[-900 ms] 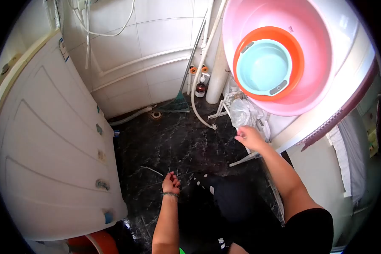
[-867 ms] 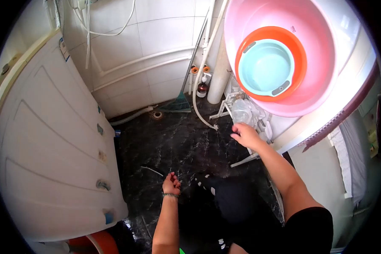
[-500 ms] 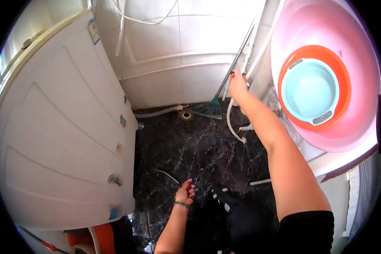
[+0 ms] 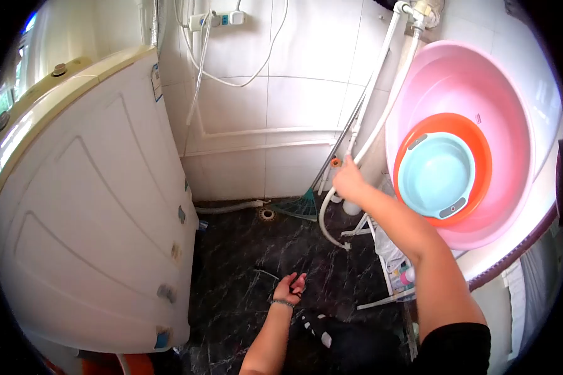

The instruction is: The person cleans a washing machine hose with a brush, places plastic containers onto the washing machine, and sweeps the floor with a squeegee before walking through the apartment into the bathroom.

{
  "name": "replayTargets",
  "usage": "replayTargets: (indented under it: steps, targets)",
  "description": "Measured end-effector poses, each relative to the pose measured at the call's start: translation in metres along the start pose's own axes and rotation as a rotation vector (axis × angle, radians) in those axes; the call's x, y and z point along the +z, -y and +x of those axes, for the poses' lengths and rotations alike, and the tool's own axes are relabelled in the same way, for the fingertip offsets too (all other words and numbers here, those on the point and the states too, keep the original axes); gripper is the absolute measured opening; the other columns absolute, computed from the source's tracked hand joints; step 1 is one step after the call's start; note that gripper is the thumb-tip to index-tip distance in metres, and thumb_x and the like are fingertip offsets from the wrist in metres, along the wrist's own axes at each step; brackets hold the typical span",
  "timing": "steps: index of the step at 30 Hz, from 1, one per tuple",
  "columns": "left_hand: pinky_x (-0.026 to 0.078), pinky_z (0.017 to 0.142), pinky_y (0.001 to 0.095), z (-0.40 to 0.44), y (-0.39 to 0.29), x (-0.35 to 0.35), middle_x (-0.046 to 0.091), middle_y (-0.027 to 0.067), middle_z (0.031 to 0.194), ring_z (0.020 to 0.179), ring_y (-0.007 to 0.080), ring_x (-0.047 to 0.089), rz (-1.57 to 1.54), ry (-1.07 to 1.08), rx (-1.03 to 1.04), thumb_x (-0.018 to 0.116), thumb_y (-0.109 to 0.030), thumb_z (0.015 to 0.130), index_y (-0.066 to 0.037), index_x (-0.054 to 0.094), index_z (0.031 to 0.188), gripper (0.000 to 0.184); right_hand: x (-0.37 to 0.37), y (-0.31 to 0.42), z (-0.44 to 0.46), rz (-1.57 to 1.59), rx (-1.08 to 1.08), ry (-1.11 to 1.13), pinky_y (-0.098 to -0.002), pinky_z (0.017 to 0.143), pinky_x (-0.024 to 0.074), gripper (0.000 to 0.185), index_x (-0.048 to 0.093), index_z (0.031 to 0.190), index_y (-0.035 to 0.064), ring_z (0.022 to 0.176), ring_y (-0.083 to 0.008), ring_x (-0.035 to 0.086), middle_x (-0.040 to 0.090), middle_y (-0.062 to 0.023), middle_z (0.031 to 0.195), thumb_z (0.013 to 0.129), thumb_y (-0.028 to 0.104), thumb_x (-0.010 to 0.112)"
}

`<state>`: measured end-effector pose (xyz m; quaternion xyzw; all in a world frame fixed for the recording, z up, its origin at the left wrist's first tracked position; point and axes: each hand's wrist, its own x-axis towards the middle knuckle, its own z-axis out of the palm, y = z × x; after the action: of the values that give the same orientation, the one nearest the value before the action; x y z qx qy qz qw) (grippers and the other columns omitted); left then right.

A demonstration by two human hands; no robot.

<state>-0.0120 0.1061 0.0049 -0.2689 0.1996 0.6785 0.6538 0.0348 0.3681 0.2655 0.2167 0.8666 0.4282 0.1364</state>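
My right hand (image 4: 350, 182) reaches forward, closed around the white hose (image 4: 325, 215) near the wall pipes. Below the hand the hose curves down, its loose end close to the dark floor. Lower in the view, my left hand (image 4: 291, 288) is palm up with curled fingers and wears a beaded bracelet. From its fingers sticks out a thin pale strip (image 4: 267, 274), with something dark and thin across the fingers; its kind is not clear. A green broom (image 4: 303, 206) leans on the wall just beyond my right hand. An orange-ended pipe fitting (image 4: 336, 162) shows beside it.
A white washing machine (image 4: 100, 206) fills the left side. On the right, a pink tub (image 4: 507, 206) holds an orange basin (image 4: 481, 181) and a light blue basin (image 4: 436, 175). A floor drain (image 4: 267, 214) lies near the back wall, below a power strip (image 4: 216, 20).
The view has tilted up, showing the power strip and upper pipes. My right hand has shifted lower along the hose. My left hand has moved slightly right, the thin strip moving along.
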Motion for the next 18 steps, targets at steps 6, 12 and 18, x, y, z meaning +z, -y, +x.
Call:
replayTargets:
  steps: [6,12,18]
  targets:
    - [0.037,0.039,0.0166,-0.014,-0.026,0.054,0.037,0.0171,0.131,0.108,0.0239,0.051,-0.325,-0.079,0.026,0.048,-0.061,0.077,0.003,0.029,0.126,0.082,-0.094,-0.012,-0.089,0.255,-0.191,-0.471,-0.0478,0.095,0.0242,0.012,0.062,0.071,0.0118,0.071,-0.0199,0.056,0.055,-0.0025,0.067,0.074,0.02,0.054]
    - [0.036,0.04,0.0201,0.008,-0.056,0.063,0.045,0.0194,0.118,0.095,0.0192,0.056,-0.172,-0.149,0.328,0.043,-0.038,0.089,0.006,0.044,0.112,0.05,-0.116,-0.037,-0.133,0.456,-0.327,-0.648,-0.0444,0.091,0.029,0.022,0.056,0.068,0.0125,0.07,-0.0189,0.053,0.052,-0.001,0.065,0.073,0.034,0.059]
    - [0.027,0.037,0.0249,0.003,-0.111,0.04,0.042,-0.0005,0.055,0.044,0.0134,0.037,0.062,-0.419,0.395,0.042,-0.026,0.089,-0.011,0.049,0.071,0.025,-0.129,-0.06,-0.162,0.588,-0.648,-0.296,-0.0364,0.083,0.0348,0.023,0.055,0.071,0.0115,0.078,-0.0193,0.052,0.053,-0.0014,0.072,0.075,0.034,0.058]
